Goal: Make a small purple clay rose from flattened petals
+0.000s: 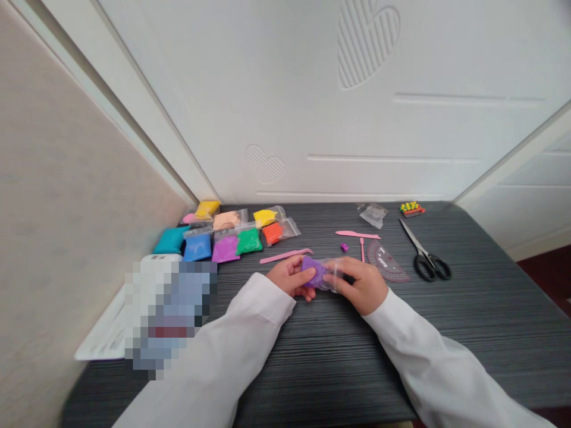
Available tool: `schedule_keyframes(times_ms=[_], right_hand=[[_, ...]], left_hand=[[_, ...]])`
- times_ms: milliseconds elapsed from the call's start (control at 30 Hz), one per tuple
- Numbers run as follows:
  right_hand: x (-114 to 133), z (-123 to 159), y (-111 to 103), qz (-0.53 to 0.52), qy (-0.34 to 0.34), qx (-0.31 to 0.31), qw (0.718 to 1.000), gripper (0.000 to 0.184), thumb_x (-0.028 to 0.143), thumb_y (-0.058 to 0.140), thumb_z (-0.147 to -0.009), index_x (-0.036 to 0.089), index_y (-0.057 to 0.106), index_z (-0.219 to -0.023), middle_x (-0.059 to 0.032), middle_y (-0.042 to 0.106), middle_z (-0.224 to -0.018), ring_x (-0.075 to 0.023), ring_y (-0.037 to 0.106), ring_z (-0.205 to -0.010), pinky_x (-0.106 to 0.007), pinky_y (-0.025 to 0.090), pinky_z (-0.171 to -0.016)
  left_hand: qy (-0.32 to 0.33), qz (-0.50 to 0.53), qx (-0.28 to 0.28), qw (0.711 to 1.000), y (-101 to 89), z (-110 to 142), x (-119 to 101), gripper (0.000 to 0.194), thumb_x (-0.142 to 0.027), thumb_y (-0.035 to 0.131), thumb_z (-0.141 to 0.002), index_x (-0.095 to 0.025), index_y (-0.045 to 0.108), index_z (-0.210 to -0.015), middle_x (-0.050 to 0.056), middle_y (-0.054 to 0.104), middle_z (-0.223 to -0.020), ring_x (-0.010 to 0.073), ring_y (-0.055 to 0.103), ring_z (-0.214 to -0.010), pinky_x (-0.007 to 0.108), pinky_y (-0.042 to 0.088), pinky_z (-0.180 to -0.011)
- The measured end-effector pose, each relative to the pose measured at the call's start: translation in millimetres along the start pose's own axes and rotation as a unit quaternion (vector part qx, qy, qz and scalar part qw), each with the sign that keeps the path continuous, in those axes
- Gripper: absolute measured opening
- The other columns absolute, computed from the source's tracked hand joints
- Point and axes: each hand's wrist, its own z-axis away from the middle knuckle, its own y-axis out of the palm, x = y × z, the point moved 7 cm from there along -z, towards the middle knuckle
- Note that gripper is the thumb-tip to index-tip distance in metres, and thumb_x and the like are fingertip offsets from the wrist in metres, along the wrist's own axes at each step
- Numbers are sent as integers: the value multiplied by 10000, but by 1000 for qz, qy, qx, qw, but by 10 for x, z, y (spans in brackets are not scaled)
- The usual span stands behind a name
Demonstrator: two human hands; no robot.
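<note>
A small clear zip bag of purple modelling clay point(313, 271) is held above the middle of the dark table. My left hand point(288, 277) grips the clay-filled end, its thumb pressed on top. At the bag's mouth, the thumb and fingers of my right hand point(363, 286) are closed; the fingertips seem to reach inside the plastic, though exactly what they pinch is hidden. Just beyond my hands lie a pink curved clay tool point(285, 256) and a small purple lump point(344, 246). A pink knife-shaped tool point(357, 235) and a short pink tool point(363, 249) are nearby.
Several bags of coloured clay, among them a green one point(248, 241), cluster at the back left. Black-handled scissors point(425, 252), a clear protractor point(388, 261), an empty bag point(373, 214) and a yellow-and-red clay piece point(411, 208) lie right. A pixelated item point(173, 315) lies left.
</note>
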Motion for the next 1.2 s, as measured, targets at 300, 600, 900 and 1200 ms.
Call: schedule_keyframes(times_ms=[300, 600, 900, 1200], right_hand=[[43, 29, 30, 5, -19, -22, 1000, 163, 252, 528, -745, 191, 605, -876, -37, 642, -878, -131, 569, -835, -258, 444, -767], [67, 21, 74, 30, -37, -14, 999, 157, 207, 523, -737, 185, 608, -867, -41, 642, -861, -138, 567, -819, -266, 448, -749], [96, 30, -4, 5, -33, -56, 998, 164, 224, 542, -735, 173, 612, -874, -52, 641, -881, -130, 568, -844, -256, 451, -775], [92, 26, 45, 2, -43, -33, 999, 210, 167, 502, -743, 195, 613, -918, -44, 638, -911, -137, 563, -868, -277, 457, -785]], left_hand=[[-22, 18, 12, 1000, 72, 6, 38, 383, -330, 686, -574, -134, 447, -801, -1, 599, -541, 116, 563, -425, 195, 444, -375], [-25, 4, 19, 1000, 74, 0, 66, 320, -303, 688, -572, -118, 489, -740, 16, 614, -558, 117, 579, -454, 172, 438, -371], [-6, 42, 19, 999, 86, -22, 12, 299, -301, 681, -582, -111, 502, -727, 3, 606, -543, 101, 555, -409, 158, 406, -337], [-24, 24, 42, 999, 77, -22, 63, 247, -272, 685, -577, -92, 565, -696, 27, 611, -528, 111, 563, -441, 163, 400, -355]])
